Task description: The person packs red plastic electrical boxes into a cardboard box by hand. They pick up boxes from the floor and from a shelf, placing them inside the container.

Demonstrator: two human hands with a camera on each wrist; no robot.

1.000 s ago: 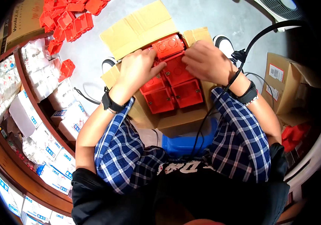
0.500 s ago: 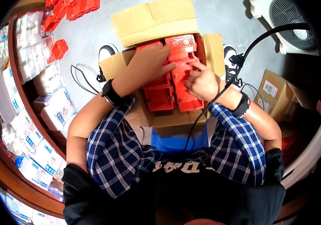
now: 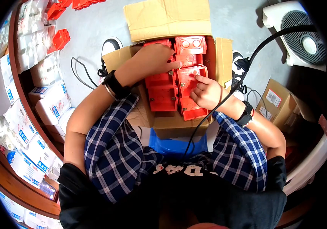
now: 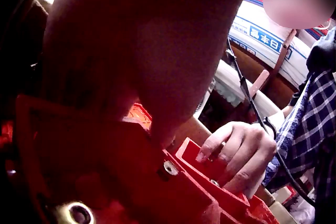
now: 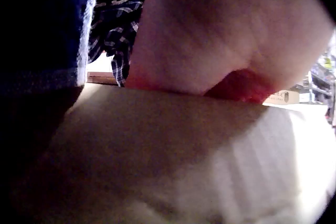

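Red plastic electrical junction boxes fill an open cardboard box between the legs in two columns. My right hand is at the right column, its curled fingers gripping the edge of one red junction box. In the left wrist view, the right hand has its fingers over that box's wall. My left hand reaches over the left column, thumb stretched toward the right column; its fingertips are mostly hidden. In the right wrist view, a cardboard flap covers most of the hand's work.
A blue stool stands behind the carton. Shelves with white boxes and bagged goods line the left. Loose red junction boxes lie at upper left. At right are a fan and another carton. A black cable crosses near the right forearm.
My right hand has moved down from the carton's right flap onto a red junction box in the right column, which has shifted. The left hand has reached slightly farther right. The head view has shifted.
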